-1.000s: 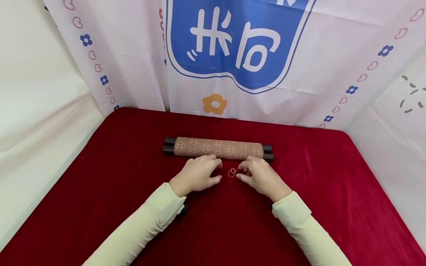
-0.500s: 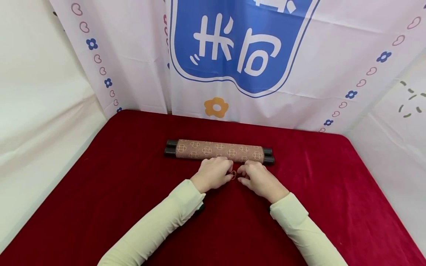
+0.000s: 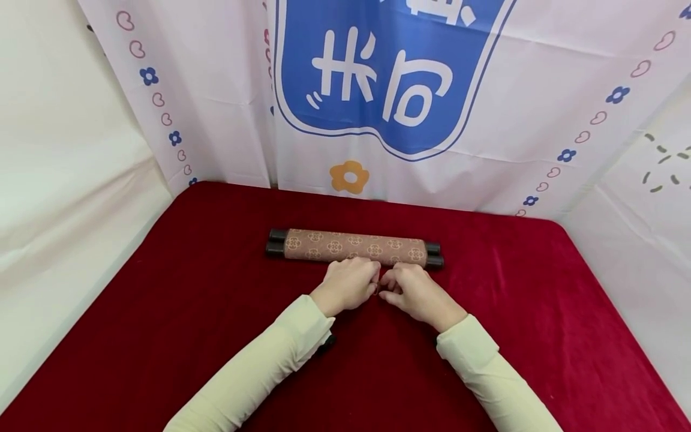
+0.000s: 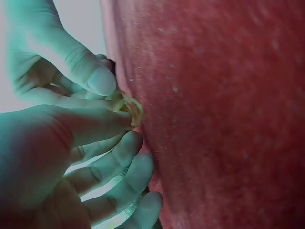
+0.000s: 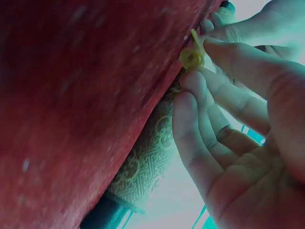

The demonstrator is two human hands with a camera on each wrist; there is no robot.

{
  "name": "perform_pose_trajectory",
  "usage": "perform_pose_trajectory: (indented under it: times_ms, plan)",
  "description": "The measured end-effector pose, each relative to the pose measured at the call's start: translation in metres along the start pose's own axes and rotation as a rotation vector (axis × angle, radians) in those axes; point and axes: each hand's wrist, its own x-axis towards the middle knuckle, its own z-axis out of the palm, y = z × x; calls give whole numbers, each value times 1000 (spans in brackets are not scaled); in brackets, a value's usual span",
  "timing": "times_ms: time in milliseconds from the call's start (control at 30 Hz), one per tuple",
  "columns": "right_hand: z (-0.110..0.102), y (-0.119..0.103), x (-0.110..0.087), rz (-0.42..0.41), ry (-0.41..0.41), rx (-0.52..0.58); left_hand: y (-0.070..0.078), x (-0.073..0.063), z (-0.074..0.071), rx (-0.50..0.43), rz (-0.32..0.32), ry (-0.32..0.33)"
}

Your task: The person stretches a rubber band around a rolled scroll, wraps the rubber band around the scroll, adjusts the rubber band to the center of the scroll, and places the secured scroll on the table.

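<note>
A thin yellow rubber band point(image 4: 138, 109) point(image 5: 185, 58) lies looped between both hands, low over the red cloth. My left hand point(image 3: 348, 283) pinches it with thumb and index finger, the other fingers curving loosely below. From the other side, my right hand point(image 3: 420, 294) holds it at the tips of thumb and index finger. In the head view the fingers hide most of the band. Just beyond the hands lies a rolled scroll point(image 3: 353, 245), brown with gold flower patterns, with dark rod ends sticking out at both sides. Its patterned cover point(image 5: 147, 152) shows behind the right fingers.
A red velvet cloth point(image 3: 216, 324) covers the table. White fabric hangs around it, and a banner point(image 3: 372, 78) with a blue emblem stands at the back. Pale sleeves cover both forearms.
My left hand has moved right to the rubber band and taken hold of it. The right hand has shifted only slightly, its fingers drawing nearer the left. The scroll stays where it was.
</note>
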Motion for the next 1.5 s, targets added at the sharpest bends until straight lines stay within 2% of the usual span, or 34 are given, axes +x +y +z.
perform_pose_trajectory:
  times_ms: [267,600,833,1167,1333,1500]
  plan:
    - [-6,-4,0,11,33,28,-5,-15,-12,-58,21,71]
    - [-13,-15,-1,1,44,83,-10,-37,-19,-205,56,140]
    - [-16,-18,-4,18,64,96,-11,-40,-21,-258,73,149]
    - [-15,-25,-5,6,108,93,-11,-43,-21,-277,74,177]
    - [-16,-25,-5,0,105,96,-12,-44,-24,-285,75,180]
    - [-20,-17,-7,10,138,120,-17,-45,-28,-290,70,189]
